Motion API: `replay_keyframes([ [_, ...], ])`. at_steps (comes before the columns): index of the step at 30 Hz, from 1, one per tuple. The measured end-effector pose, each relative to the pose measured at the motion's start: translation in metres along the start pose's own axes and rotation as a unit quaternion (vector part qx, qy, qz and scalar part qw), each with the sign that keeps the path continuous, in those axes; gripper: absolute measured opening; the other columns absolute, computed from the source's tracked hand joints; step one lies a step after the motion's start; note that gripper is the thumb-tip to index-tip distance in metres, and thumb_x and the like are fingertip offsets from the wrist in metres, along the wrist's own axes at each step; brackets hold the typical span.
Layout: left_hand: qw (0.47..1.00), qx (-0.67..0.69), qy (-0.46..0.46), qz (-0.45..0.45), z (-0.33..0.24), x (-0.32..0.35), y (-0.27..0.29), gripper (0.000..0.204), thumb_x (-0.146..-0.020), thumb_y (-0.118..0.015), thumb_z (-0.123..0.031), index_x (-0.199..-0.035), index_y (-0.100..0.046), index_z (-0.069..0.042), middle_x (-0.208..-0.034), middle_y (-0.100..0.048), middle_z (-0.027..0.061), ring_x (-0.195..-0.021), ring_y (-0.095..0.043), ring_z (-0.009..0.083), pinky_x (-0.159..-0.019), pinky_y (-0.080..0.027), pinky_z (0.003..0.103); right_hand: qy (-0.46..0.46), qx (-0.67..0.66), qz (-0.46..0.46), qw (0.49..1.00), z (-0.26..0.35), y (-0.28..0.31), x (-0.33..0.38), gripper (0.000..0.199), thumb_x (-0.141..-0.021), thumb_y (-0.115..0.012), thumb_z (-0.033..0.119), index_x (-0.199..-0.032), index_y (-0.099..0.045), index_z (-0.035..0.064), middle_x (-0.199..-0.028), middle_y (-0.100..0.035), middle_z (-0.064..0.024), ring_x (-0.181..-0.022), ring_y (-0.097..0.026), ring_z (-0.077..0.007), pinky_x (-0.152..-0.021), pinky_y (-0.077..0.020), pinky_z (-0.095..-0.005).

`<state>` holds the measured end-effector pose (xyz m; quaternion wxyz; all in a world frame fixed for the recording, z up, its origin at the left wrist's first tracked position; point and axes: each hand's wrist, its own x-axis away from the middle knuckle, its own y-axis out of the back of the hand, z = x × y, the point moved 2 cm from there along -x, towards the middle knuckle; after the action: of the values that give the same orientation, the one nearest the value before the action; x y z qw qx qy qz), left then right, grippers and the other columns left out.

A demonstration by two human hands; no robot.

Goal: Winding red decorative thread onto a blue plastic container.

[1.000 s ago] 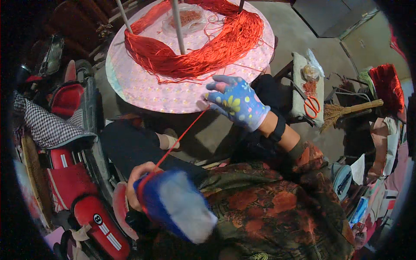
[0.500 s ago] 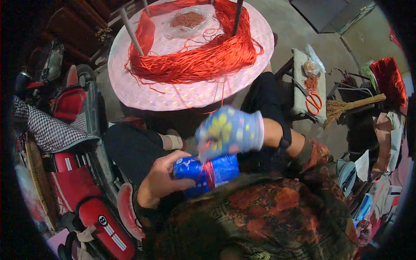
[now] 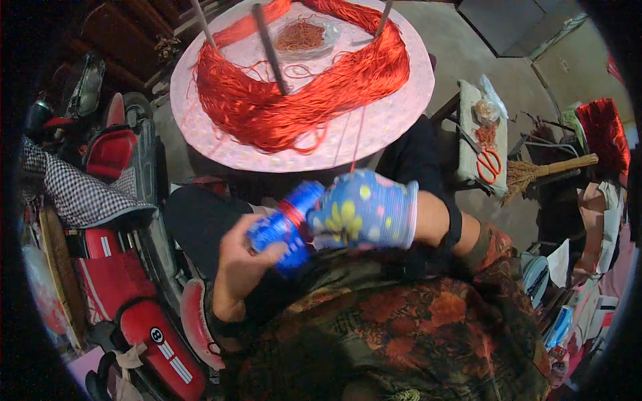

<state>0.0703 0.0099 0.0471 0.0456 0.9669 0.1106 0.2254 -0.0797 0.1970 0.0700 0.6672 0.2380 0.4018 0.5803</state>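
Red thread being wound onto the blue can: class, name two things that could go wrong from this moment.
1. The red thread runs from a loose, tangled red skein on the round pink board; it could snag and jerk or snap.
2. The left hand grips only one end of the blue can while the gloved right hand winds, so the can could slip and the band of thread loosen.

The gloved right hand (image 3: 366, 212) covers the three o'clock end of the blue cylindrical bobbin (image 3: 284, 228), motion-blurred, while upright sticks (image 3: 269, 48) leave the frame at twelve o'clock.
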Motion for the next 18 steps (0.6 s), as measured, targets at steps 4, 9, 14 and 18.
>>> replay_keyframes([
  [4,0.959,-0.022,-0.118,0.255,-0.006,0.013,0.007,0.046,-0.073,-0.078,-0.021,-0.109,-0.058,0.0,-0.1,-0.062,0.0061,-0.09,-0.059,0.0134,-0.08,-0.048,0.027,-0.086,-0.179,-0.078,0.977,-0.052,0.004,0.006,0.02,-0.081,-0.07,0.025,-0.09,-0.068,0.0085,-0.087,-0.07,-0.0071,-0.078,-0.067,-0.0182,-0.07,-0.0518,-0.0316],
  [9,0.91,0.41,-0.05,-0.02,0.012,0.029,0.015,0.052,-0.089,-0.061,-0.042,-0.121,-0.055,-0.001,-0.112,-0.062,0.0124,-0.102,-0.061,0.0235,-0.09,-0.048,0.037,-0.266,-0.312,-0.07,0.91,-0.058,-0.02,0.037,0.012,-0.084,-0.067,0.016,-0.092,-0.067,0.0062,-0.087,-0.068,-0.0093,-0.08,-0.066,-0.023,-0.071,-0.0528,-0.0332],
  [14,0.978,0.097,-0.066,-0.171,-0.002,0.003,0.011,0.044,-0.081,-0.067,-0.019,-0.12,-0.054,-0.003,-0.104,-0.061,0.0081,-0.093,-0.061,0.0181,-0.086,-0.05,0.034,-0.064,0.031,0.053,0.996,-0.003,-0.016,0.014,0.016,-0.085,-0.06,0.025,-0.085,-0.063,0.0097,-0.076,-0.062,-0.014,-0.075,-0.064,-0.0343,-0.064,-0.051,-0.0412],
  [18,0.995,-0.009,-0.002,0.102,0.01,0.003,-0.001,0.055,-0.07,-0.078,-0.013,-0.118,-0.055,-0.001,-0.101,-0.061,0.0055,-0.09,-0.059,0.0137,-0.083,-0.048,0.029,-0.003,-0.137,-0.025,0.99,-0.016,0.002,0.003,0.016,-0.085,-0.064,0.026,-0.085,-0.066,0.0102,-0.08,-0.066,-0.0118,-0.071,-0.064,-0.0308,-0.064,-0.0509,-0.0376],
])
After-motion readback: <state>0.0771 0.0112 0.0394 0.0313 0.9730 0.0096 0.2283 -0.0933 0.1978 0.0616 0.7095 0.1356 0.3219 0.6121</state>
